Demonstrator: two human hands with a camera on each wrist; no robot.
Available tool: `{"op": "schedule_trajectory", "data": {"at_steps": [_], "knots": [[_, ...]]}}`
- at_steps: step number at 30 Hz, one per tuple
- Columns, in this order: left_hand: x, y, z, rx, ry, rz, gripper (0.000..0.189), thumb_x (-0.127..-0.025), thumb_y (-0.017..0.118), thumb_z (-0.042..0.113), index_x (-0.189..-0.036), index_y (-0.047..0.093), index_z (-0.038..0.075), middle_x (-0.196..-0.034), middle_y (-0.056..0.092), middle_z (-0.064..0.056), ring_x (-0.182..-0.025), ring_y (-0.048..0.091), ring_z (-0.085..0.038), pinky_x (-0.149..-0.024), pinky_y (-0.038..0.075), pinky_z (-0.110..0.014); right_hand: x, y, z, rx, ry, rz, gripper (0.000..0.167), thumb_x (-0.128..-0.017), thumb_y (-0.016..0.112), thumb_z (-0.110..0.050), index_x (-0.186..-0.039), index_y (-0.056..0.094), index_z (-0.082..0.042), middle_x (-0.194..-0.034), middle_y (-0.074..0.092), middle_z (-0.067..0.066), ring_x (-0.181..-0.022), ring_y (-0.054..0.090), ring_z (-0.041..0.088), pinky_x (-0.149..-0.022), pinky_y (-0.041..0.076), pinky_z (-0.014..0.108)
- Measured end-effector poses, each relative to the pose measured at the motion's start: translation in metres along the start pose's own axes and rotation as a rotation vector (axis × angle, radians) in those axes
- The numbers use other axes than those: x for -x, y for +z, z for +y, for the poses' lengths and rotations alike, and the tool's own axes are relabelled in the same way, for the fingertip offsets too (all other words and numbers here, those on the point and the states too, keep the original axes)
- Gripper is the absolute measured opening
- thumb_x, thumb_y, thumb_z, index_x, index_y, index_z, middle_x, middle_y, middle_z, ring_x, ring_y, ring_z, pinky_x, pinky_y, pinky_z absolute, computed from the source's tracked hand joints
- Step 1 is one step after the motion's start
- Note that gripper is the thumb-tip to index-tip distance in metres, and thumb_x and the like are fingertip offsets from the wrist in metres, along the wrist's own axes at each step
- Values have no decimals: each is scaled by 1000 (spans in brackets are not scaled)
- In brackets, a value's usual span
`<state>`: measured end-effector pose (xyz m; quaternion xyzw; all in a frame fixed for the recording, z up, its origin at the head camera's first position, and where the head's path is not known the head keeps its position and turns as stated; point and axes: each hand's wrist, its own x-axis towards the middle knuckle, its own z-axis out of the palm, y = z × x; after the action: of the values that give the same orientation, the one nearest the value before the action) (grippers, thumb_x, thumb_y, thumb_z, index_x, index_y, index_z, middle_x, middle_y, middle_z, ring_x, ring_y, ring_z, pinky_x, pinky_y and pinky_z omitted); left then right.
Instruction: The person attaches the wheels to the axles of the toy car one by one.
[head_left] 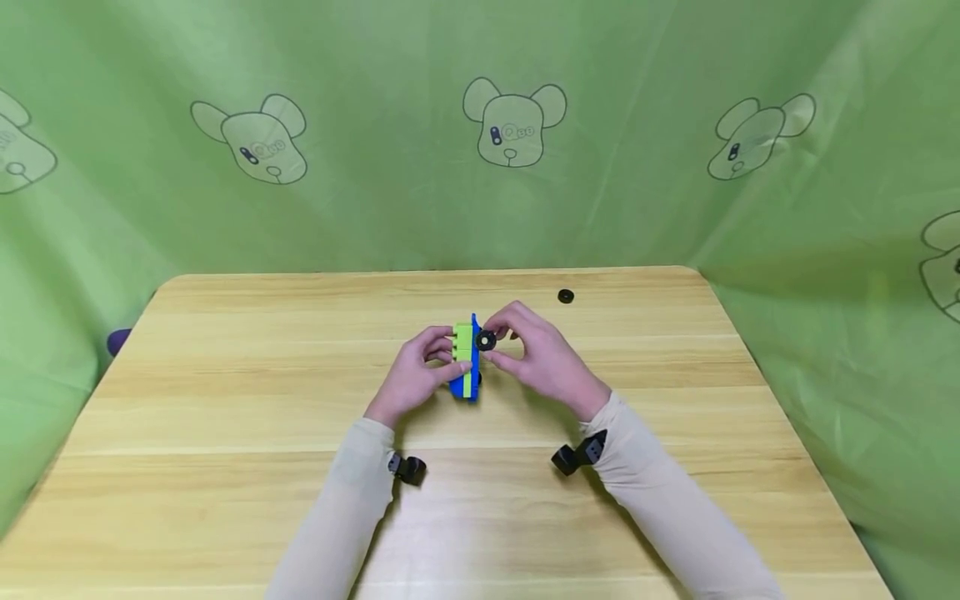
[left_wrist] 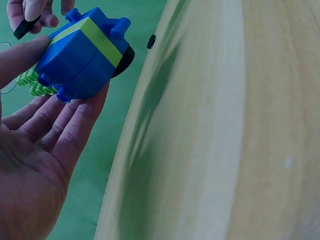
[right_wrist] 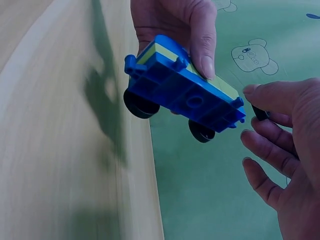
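Observation:
A toy car (head_left: pixel 463 343) of blue and lime-green building blocks is held up on its side above the table. My left hand (head_left: pixel 414 375) grips it, thumb on one side and fingers round the other. In the right wrist view the car's blue underside (right_wrist: pixel 172 92) shows, with two black wheels (right_wrist: pixel 141 104) along one side and bare blue pegs along the other. Close to the car, my right hand (head_left: pixel 546 360) pinches a loose black wheel (head_left: pixel 486 340) between thumb and fingers. The right wrist view shows that wheel partly hidden behind the thumb.
Another black wheel (head_left: pixel 566 296) lies on the wooden table (head_left: pixel 247 400) near its far edge, right of the car. Green cloth (head_left: pixel 397 192) with printed bear heads hangs behind and at both sides. A purple object (head_left: pixel 117 341) shows past the table's left edge.

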<state>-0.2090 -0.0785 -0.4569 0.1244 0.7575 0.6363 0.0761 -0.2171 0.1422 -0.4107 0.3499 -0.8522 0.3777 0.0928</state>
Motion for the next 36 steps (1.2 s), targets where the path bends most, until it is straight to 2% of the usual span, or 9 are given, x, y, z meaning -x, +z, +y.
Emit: {"op": "schedule_trajectory", "data": {"at_steps": [14, 19, 20, 22, 26, 27, 32, 36], "knots": [[1, 2, -4, -5, 49, 10, 58, -84, 79, 11, -132, 51, -3, -107, 67, -10, -96, 63, -25, -93, 50, -39, -1, 9, -1, -7, -4, -2, 32, -83, 79, -6, -109, 60, -9, -104, 56, -2, -95, 58, 19, -85, 52, 37], [1, 1, -6, 10, 57, 4, 55, -83, 79, 9, -129, 54, -3, -108, 68, -11, -97, 62, -27, -94, 49, -41, -1, 11, -1, 1, -7, -8, 31, -85, 78, -8, -110, 59, -8, -106, 56, 0, -97, 57, 17, -88, 52, 38], [3, 0, -1, 14, 53, 0, 54, -83, 78, 8, -129, 53, -4, -108, 67, -14, -98, 61, -30, -95, 48, -43, -1, 11, -1, 8, -9, -9, 31, -85, 78, -8, -110, 59, -8, -106, 56, 0, -98, 58, 17, -88, 52, 38], [3, 0, -1, 18, 55, -4, 55, -83, 78, 7, -130, 52, -5, -110, 67, -16, -100, 60, -31, -97, 47, -46, -1, 12, -2, 14, -10, -12, 31, -85, 77, -9, -111, 59, -8, -107, 57, 0, -99, 58, 17, -89, 52, 38], [3, 0, 0, 18, 52, -11, 55, -84, 76, 5, -130, 48, -5, -111, 68, -15, -101, 59, -30, -99, 44, -47, -2, 13, -4, 21, 1, -21, 32, -86, 76, -10, -113, 60, -8, -106, 60, 0, -98, 60, 17, -87, 53, 41], [2, -1, -5, 18, 58, -11, 54, -84, 76, 6, -130, 48, -4, -111, 68, -13, -100, 59, -28, -98, 45, -46, -2, 14, -4, 20, 8, -24, 31, -87, 76, -10, -113, 60, -8, -106, 61, 0, -97, 61, 17, -86, 54, 41], [3, -1, -5, 31, 68, -9, 47, -90, 69, 9, -129, 48, -4, -111, 68, -14, -101, 60, -28, -98, 45, -45, -2, 15, -5, 17, 31, -24, 31, -87, 75, -9, -115, 60, -7, -106, 62, 1, -96, 62, 18, -84, 54, 40], [3, 0, -3, 29, 59, 18, 42, -97, 63, 20, -130, 51, -3, -113, 67, -16, -110, 60, -30, -102, 43, -46, -2, 16, -5, 13, 41, -18, 31, -87, 75, -9, -114, 60, -8, -106, 62, 0, -95, 61, 16, -83, 54, 38]]}}
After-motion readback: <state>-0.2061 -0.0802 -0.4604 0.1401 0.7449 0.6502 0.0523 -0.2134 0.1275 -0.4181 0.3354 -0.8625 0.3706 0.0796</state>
